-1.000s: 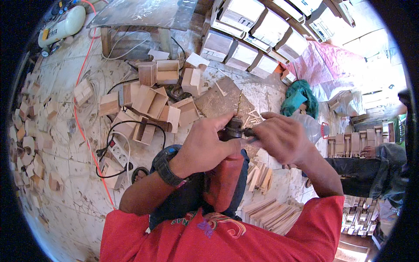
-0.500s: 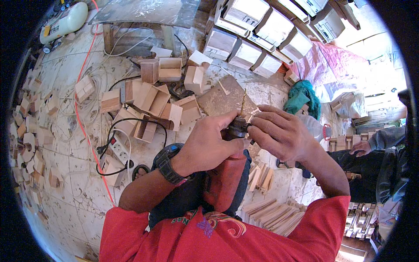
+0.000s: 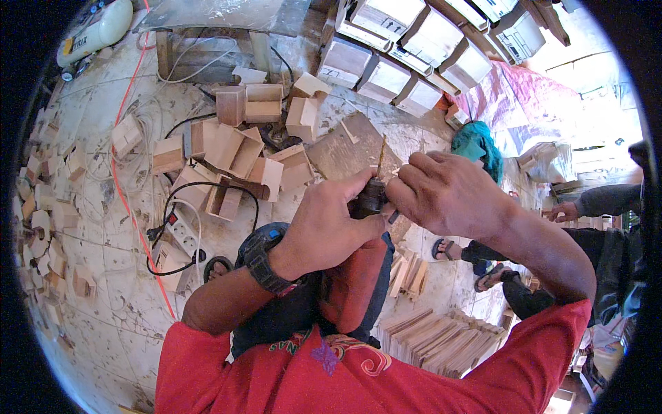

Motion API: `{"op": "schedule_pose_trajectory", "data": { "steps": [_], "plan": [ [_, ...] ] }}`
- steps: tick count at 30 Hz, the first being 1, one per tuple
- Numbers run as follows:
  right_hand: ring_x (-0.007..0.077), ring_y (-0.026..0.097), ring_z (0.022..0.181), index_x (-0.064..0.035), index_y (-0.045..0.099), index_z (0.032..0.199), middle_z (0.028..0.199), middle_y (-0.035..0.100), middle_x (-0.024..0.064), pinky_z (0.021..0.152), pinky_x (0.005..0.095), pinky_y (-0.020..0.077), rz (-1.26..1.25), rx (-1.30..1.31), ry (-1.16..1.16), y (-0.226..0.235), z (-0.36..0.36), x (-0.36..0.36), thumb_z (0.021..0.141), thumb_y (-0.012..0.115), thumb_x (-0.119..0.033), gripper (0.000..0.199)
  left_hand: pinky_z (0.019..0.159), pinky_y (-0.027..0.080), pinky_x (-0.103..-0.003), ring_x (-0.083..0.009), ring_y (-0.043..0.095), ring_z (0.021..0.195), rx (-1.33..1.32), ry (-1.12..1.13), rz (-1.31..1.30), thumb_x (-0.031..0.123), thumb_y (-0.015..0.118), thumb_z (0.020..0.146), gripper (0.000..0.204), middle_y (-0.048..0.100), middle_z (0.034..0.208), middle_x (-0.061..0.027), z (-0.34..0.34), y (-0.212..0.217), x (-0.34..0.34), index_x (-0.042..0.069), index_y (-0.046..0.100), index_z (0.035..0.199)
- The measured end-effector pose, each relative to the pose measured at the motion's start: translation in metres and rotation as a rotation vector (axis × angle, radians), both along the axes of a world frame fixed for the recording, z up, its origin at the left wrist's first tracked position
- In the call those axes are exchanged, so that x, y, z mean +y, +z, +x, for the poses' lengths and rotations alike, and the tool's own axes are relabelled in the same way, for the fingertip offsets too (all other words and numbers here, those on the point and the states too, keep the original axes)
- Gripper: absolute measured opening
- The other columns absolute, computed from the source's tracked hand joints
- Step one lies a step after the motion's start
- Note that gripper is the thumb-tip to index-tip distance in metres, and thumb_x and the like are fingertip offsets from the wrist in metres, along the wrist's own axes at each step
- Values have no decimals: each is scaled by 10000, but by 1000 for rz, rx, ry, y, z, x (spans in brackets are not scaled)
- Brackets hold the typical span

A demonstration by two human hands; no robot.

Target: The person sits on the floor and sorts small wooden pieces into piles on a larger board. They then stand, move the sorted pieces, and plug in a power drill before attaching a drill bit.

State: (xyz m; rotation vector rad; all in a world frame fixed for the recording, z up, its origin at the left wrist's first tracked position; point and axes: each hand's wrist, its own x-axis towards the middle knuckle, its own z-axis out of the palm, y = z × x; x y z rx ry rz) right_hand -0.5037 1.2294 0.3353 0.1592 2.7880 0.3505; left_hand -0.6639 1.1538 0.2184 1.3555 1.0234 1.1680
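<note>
A red power drill [image 3: 350,286] stands upright between my knees, its black chuck [image 3: 370,196] uppermost. From the chuck a thin gold-coloured drill bit [image 3: 381,159] points up. My left hand [image 3: 314,224] is wrapped around the chuck, thumb along one side. Against the chuck's right side, my right hand [image 3: 441,190] is closed with its knuckles up. A small dark metal end, which looks like a chuck key [image 3: 393,217], pokes out beneath its fingers; the rest is hidden in the grip.
Open wooden boxes [image 3: 238,152] lie heaped ahead-left beside a power strip [image 3: 183,234] and cables. A brown board [image 3: 352,148] lies on the floor ahead. Thin wooden strips [image 3: 441,345] are stacked at right, near another person's sandalled foot [image 3: 448,250]. Boxes [image 3: 386,79] are stacked behind.
My right hand has turned over, knuckles now upward, and its elbow has swung out to the right. My left hand keeps its hold on the chuck. The other person's feet have come into view.
</note>
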Motion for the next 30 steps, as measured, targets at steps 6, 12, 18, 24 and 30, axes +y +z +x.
{"op": "schedule_pose_trajectory", "data": {
  "steps": [6,12,18,24,30],
  "plan": [
    [340,593,566,-26,485,809,675,549,145,505,438,465,-252,212,-633,-28,-2,-30,894,562,-202,210,687,499,-364,-317,667,777,39,21,-1,219,710,711,586,616,791,-261,-1,-7,3,-88,533,1178],
    [309,574,511,7,583,854,647,554,130,462,423,445,-354,360,-946,-29,-11,-44,899,577,-198,210,692,507,-340,-261,675,780,-10,4,-33,222,713,712,638,632,819,-263,-3,-5,1,-110,505,1215],
    [139,565,452,15,596,900,565,553,82,423,280,430,-201,205,-642,-12,-1,-47,952,504,-193,234,725,506,-320,-204,662,799,-39,-14,-9,212,716,718,642,647,839,-244,-1,-7,-2,-110,494,1226],
    [237,620,601,-13,574,1017,732,601,101,536,341,492,-346,707,-648,13,19,-51,875,603,-210,245,775,484,-268,-114,587,840,42,-46,-44,148,713,764,516,627,891,-109,-4,-2,-1,-63,533,1200],
    [214,580,943,-49,579,1036,895,569,52,927,418,465,13,442,-160,-24,27,-28,677,615,-212,396,791,474,-245,-70,550,863,-27,-88,-54,116,701,786,474,614,916,-21,-2,5,-5,-38,539,1204]
  ]
}}
